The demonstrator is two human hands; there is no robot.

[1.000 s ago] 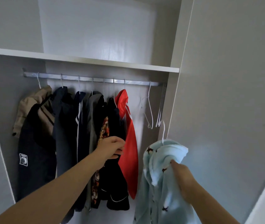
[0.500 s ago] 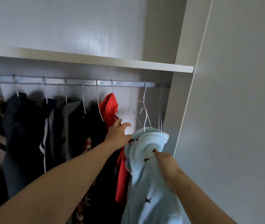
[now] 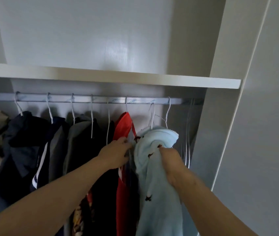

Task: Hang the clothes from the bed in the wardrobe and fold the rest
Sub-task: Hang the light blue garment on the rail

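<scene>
A pale blue fleece garment point(image 3: 159, 198) with small dark motifs sits on a white wire hanger point(image 3: 152, 114), whose hook is just below the silver wardrobe rail point(image 3: 101, 100). My right hand point(image 3: 170, 160) grips the garment near its collar and holds it up. My left hand point(image 3: 116, 153) rests against the red garment point(image 3: 124, 126) hanging on the rail, right beside the blue one, with the fingers pressed into the fabric between them.
Several dark garments point(image 3: 77, 143) hang on white hangers left of the red one. Empty wire hangers point(image 3: 189, 133) hang at the rail's right end by the wardrobe side panel point(image 3: 201, 133). A white shelf point(image 3: 135, 79) runs above the rail. The open door point(image 3: 263, 133) is at the right.
My right hand has lifted the blue garment and its hanger up close to the rail. My left hand has moved up and right along the red garment. The view has come closer.
</scene>
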